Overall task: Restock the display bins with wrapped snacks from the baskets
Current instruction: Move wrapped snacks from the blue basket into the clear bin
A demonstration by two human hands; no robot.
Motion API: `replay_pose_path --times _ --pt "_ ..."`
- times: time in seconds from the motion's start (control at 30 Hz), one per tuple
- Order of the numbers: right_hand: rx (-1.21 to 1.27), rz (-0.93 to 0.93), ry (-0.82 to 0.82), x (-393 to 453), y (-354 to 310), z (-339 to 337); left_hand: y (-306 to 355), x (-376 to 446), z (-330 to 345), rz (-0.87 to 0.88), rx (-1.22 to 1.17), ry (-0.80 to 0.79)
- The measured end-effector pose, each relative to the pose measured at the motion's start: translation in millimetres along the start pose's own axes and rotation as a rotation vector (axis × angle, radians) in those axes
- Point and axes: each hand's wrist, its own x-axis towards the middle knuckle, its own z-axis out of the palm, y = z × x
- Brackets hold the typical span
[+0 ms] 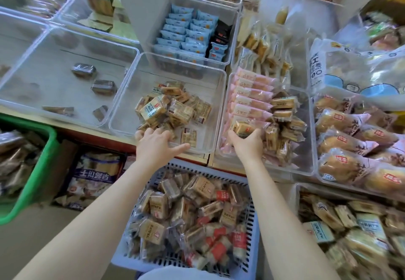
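Head view: both arms reached forward over the white basket (252, 225), which sat low in front of the person, heaped with wrapped snacks (188, 209). Left hand (155, 143) rested at the near rim of the middle clear bin (122, 108), fingers spread loosely onto the tan snack pile (173, 108), thumb lying flat on the rim; whether it held a packet, cannot tell. Right hand (247, 141) was in the next bin (306, 170) to the right, fingers curled round a tan packet (243, 128) beside the row of pink packets (252, 95). Green basket (39, 165) sat at the far left, also holding packets. The large clear bin (26, 69) on the left held only a few dark packets (84, 70).

Handling judgement: packets looked light, small, film-wrapped, so likely slippery and crinkly, contents crushable. Best taken across the flat faces, several per handful, loose grip, not by the seam ends.
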Motion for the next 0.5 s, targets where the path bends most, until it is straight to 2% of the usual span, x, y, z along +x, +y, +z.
replay_pose_path --times 0.07,0.13,0.23,0.33,0.5 --pt "0.22 -0.135 0.022 -13 -10 3 1 0 -1 -0.007 -0.005 -0.003" --pt "0.326 -0.2 -0.073 -19 -29 11 1 0 0 -0.003 -0.029 0.015" --pt "0.257 -0.12 -0.296 -1 -62 43 1 1 2 0.0 -0.048 0.031" --pt "0.204 0.011 -0.357 27 -98 87 0 2 4 0.005 -0.044 0.053" --pt "0.059 -0.074 -0.451 44 -121 127 -3 4 5 0.02 -0.056 0.057"
